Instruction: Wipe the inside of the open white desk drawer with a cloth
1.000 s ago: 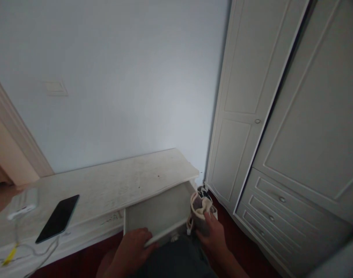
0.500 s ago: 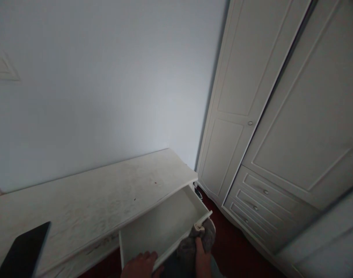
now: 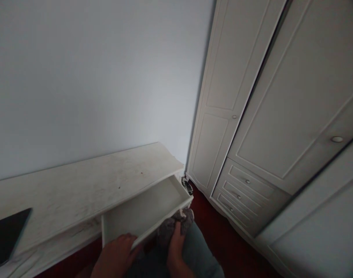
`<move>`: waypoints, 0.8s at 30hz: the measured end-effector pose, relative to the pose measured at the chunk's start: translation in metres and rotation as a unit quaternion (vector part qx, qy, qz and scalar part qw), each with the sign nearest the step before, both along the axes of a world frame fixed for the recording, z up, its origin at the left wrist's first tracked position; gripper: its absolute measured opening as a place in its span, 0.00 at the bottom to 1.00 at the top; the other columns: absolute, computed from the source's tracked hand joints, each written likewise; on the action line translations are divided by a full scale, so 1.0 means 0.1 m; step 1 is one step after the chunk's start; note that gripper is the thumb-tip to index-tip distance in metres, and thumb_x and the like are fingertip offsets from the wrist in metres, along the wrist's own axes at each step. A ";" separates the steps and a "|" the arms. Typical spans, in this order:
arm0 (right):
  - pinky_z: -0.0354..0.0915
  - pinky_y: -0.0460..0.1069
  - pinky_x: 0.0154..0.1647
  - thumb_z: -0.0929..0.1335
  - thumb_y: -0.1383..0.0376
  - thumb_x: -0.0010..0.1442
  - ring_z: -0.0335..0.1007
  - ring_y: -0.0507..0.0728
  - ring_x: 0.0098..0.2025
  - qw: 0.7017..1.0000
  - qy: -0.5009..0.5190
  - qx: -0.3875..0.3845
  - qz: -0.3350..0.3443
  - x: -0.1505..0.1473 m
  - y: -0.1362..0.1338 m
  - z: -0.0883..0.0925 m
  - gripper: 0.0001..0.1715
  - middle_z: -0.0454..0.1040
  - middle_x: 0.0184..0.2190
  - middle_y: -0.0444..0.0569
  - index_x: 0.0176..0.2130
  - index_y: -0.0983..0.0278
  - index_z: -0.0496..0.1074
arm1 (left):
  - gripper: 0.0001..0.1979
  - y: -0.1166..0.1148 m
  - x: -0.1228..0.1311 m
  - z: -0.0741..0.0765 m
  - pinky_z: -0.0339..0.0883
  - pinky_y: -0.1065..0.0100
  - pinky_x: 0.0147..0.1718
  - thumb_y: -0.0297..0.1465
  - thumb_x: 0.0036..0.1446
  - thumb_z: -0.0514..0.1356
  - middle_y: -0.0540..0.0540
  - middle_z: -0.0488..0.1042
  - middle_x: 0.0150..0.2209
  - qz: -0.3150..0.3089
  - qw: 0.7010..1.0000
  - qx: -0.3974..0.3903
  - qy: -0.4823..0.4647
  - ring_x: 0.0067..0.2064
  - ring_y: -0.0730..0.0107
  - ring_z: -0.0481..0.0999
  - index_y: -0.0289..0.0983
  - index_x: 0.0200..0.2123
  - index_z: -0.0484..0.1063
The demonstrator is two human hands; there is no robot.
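Observation:
A white drawer [image 3: 147, 208] is pulled out of a long white dresser, with a bare bottom showing inside. My left hand [image 3: 117, 251] grips the drawer's front panel near its left end, fingers over the top edge and thumb on the outer side. In my right hand [image 3: 176, 241] is a bunched grey fluffy cloth [image 3: 165, 231] with a pale edge. The cloth lies against the outside of the drawer front, near its right corner. My right fingers are partly buried in its folds.
The worn white dresser top [image 3: 92, 179] carries a dark flat tablet-like object [image 3: 10, 235] at the left. A white wardrobe [image 3: 257, 127] with knobs and small drawers stands at the right. Dark red carpet [image 3: 225, 235] lies below. A black-and-white object [image 3: 187, 186] sits beside the dresser's right end.
The view has swung right and slightly down, so the scene sits further left. My right hand and the cloth have shifted along the drawer front. My left hand keeps its hold.

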State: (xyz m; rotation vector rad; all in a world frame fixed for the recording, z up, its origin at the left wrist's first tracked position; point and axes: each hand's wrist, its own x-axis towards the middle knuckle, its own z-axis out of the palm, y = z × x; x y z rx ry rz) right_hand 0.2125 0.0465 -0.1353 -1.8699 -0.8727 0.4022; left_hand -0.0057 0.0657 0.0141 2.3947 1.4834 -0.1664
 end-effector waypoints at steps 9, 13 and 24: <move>0.71 0.58 0.59 0.64 0.55 0.65 0.75 0.68 0.59 0.998 0.049 0.033 0.004 0.17 0.03 1.01 0.33 0.79 0.55 0.61 0.62 0.69 0.69 | 0.24 -0.10 0.06 0.24 0.71 0.57 0.53 0.43 0.69 0.48 0.41 0.83 0.54 0.022 0.999 0.023 0.037 0.56 0.52 0.81 0.44 0.57 0.78; 0.68 0.59 0.58 0.71 0.55 0.55 0.75 0.69 0.56 0.981 -0.167 0.012 0.102 0.38 0.16 1.57 0.30 0.79 0.52 0.58 0.55 0.62 0.74 | 0.25 -0.08 0.05 0.18 0.71 0.58 0.55 0.44 0.69 0.48 0.41 0.82 0.55 0.026 0.998 0.037 0.052 0.57 0.52 0.81 0.43 0.57 0.77; 0.72 0.56 0.43 0.71 0.47 0.54 0.82 0.70 0.45 0.863 -0.327 -0.173 0.345 0.47 0.57 2.17 0.27 0.84 0.42 0.60 0.44 0.62 0.83 | 0.23 -0.15 0.06 0.22 0.70 0.58 0.54 0.45 0.68 0.50 0.41 0.84 0.52 0.058 0.995 0.063 0.042 0.54 0.54 0.82 0.44 0.54 0.79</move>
